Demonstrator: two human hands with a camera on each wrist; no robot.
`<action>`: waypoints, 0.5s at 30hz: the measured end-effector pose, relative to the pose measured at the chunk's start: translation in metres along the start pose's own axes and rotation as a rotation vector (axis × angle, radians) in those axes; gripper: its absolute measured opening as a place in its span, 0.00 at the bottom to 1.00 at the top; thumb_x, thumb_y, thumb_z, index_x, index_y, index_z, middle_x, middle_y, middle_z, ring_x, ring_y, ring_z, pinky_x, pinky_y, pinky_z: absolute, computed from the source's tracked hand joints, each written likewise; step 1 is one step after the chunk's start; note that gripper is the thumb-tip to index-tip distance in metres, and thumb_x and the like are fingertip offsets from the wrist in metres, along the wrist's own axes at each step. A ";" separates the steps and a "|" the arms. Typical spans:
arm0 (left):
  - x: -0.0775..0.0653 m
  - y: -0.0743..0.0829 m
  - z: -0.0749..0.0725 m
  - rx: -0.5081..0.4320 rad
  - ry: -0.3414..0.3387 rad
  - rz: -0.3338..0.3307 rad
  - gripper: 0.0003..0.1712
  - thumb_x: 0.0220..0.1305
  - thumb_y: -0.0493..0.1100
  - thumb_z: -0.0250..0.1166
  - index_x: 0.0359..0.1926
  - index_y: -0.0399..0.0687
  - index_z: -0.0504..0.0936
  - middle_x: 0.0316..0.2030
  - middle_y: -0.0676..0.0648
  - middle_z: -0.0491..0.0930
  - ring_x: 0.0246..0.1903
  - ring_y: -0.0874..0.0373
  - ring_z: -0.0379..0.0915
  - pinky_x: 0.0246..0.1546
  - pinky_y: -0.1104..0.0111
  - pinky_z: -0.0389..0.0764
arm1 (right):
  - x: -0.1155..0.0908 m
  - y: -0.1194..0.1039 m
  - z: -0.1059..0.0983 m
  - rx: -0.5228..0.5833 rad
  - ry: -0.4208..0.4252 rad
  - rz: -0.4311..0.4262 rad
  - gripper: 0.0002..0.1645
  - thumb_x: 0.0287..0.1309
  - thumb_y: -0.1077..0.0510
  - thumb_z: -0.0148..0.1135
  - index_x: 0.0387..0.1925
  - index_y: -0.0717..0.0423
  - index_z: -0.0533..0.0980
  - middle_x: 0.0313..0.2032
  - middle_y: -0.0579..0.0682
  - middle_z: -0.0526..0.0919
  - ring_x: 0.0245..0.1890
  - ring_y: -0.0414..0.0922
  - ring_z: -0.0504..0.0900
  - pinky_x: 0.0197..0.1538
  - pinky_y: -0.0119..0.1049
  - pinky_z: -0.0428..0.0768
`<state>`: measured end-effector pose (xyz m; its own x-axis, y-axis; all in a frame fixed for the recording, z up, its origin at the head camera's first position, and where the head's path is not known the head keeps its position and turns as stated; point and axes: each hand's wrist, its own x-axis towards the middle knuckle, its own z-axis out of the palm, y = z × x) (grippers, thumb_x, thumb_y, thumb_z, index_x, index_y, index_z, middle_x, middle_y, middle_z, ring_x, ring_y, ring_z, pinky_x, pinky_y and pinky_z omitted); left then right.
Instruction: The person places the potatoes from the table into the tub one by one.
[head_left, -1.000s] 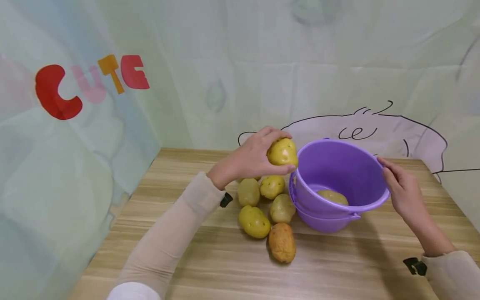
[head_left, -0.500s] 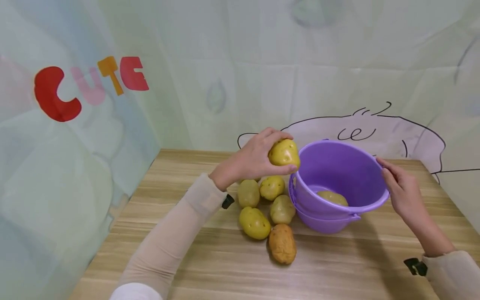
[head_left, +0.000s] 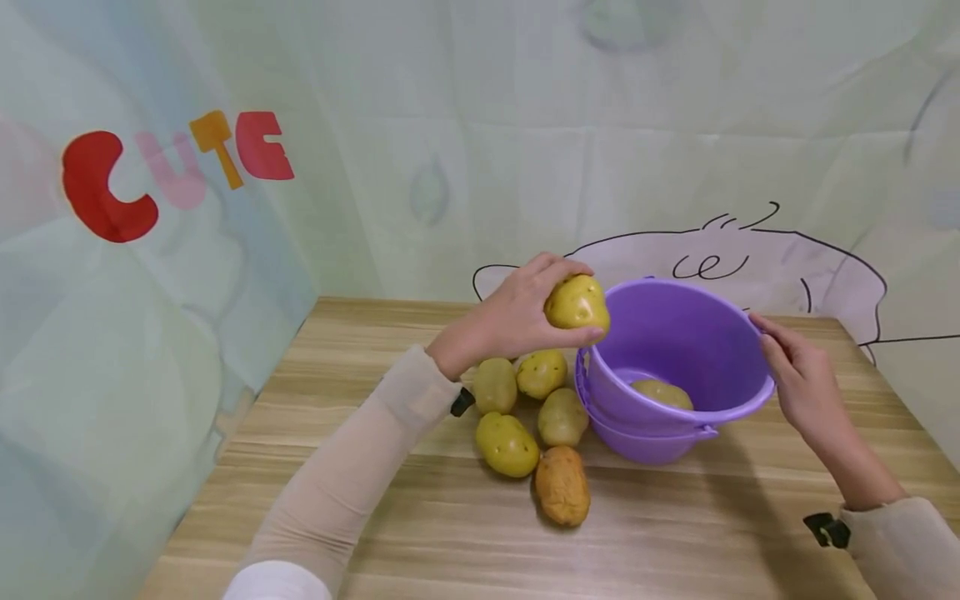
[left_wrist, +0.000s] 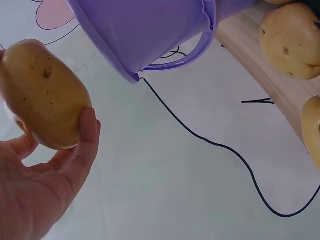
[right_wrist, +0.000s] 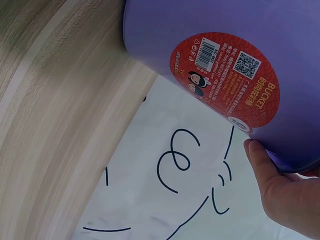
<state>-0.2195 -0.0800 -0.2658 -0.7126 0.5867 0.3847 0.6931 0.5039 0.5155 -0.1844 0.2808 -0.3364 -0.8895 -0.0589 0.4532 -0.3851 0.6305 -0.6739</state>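
A yellow potato (head_left: 577, 305) is gripped in my left hand (head_left: 517, 312), between the thumb below and the fingers above, at the left rim of a purple bucket (head_left: 645, 429). The left wrist view shows that potato (left_wrist: 45, 95) held by the fingertips, apart from the bucket (left_wrist: 145, 30). My right hand (head_left: 808, 375) pinches the bucket's right rim, and the bucket leans toward me. One potato (head_left: 662, 393) lies inside it. In the right wrist view a red label (right_wrist: 225, 80) shows on the bucket's side, with the right hand (right_wrist: 290, 195) at its rim.
On the wooden table (head_left: 660, 533), left of the bucket, several potatoes sit close together, among them a yellow potato (head_left: 507, 444) and a pale potato (head_left: 562, 417). An orange-brown wrinkled potato (head_left: 562, 486) lies nearest me. A printed cloth backdrop (head_left: 450, 100) hangs behind the table.
My left hand has moved slightly to the right with the potato, closer over the bucket's rim. The right hand keeps its hold and the bucket has hardly moved.
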 end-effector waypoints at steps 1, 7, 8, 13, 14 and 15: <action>0.000 0.001 0.000 0.002 0.002 0.001 0.41 0.56 0.62 0.71 0.66 0.49 0.71 0.54 0.46 0.70 0.44 0.58 0.72 0.36 0.70 0.81 | 0.000 0.000 0.000 -0.001 0.000 0.000 0.23 0.76 0.62 0.44 0.64 0.73 0.69 0.54 0.75 0.74 0.39 0.22 0.70 0.39 0.12 0.69; 0.005 0.005 0.001 0.017 -0.001 -0.001 0.42 0.57 0.63 0.71 0.67 0.49 0.70 0.55 0.47 0.70 0.46 0.59 0.71 0.38 0.71 0.80 | -0.001 0.001 0.001 -0.004 0.009 -0.007 0.23 0.76 0.61 0.45 0.64 0.73 0.69 0.54 0.74 0.75 0.40 0.23 0.71 0.41 0.12 0.69; 0.006 0.006 0.000 0.017 -0.005 -0.009 0.43 0.57 0.64 0.70 0.67 0.50 0.70 0.55 0.47 0.70 0.46 0.59 0.70 0.38 0.71 0.80 | -0.001 0.000 0.001 -0.003 0.009 -0.009 0.23 0.76 0.61 0.45 0.64 0.73 0.69 0.54 0.74 0.75 0.41 0.22 0.71 0.41 0.12 0.68; 0.009 0.010 -0.001 -0.002 -0.030 -0.049 0.43 0.56 0.65 0.70 0.68 0.53 0.69 0.58 0.49 0.67 0.47 0.61 0.71 0.39 0.72 0.80 | -0.001 -0.001 0.001 0.003 0.000 -0.013 0.23 0.77 0.62 0.44 0.64 0.74 0.68 0.54 0.76 0.74 0.41 0.20 0.70 0.41 0.11 0.68; 0.009 0.011 -0.001 -0.011 -0.036 -0.057 0.43 0.56 0.65 0.70 0.68 0.54 0.69 0.58 0.49 0.67 0.47 0.61 0.71 0.39 0.72 0.79 | -0.001 -0.001 0.001 0.002 -0.002 -0.012 0.23 0.77 0.62 0.44 0.64 0.74 0.68 0.54 0.76 0.74 0.41 0.21 0.70 0.41 0.11 0.68; 0.010 0.012 -0.001 -0.018 -0.042 -0.059 0.43 0.56 0.66 0.70 0.68 0.54 0.69 0.58 0.49 0.67 0.46 0.61 0.71 0.39 0.73 0.80 | -0.001 -0.001 0.001 -0.001 -0.001 -0.011 0.23 0.77 0.62 0.44 0.64 0.74 0.68 0.54 0.76 0.74 0.41 0.21 0.70 0.41 0.11 0.68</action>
<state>-0.2187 -0.0692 -0.2552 -0.7470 0.5823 0.3208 0.6474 0.5272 0.5504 -0.1835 0.2800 -0.3366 -0.8855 -0.0664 0.4598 -0.3944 0.6306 -0.6685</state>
